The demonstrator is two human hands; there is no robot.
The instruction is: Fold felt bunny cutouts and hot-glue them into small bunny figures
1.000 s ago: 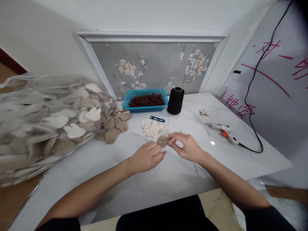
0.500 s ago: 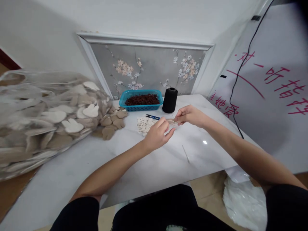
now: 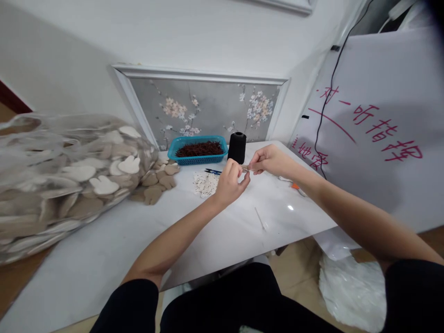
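Both hands meet above the table, pinching a small, thin beige piece (image 3: 245,168) between them; fingers cover most of it, so its exact kind is unclear. My left hand (image 3: 229,182) grips its left end, the thumb reaching out below. On the other end, the fingertips of my right hand (image 3: 267,160) are closed. Just left of my left hand lie a pile of small white tag-like pieces (image 3: 205,184) and blue thread snips (image 3: 212,171). A black thread cone (image 3: 237,147) stands upright behind the hands.
A blue basket (image 3: 197,161) holds dark brown strands. Beige bunny-shaped pieces (image 3: 154,189) are heaped beside a large clear bag (image 3: 65,189) full of similar ones. A thin pale strip (image 3: 259,217) lies near the front edge. An orange-tipped item (image 3: 295,186) lies under my right forearm.
The camera view has shifted, moving the scene slightly left and down. My hands have come closer together around the beige piece, and the orange-tipped item now shows.
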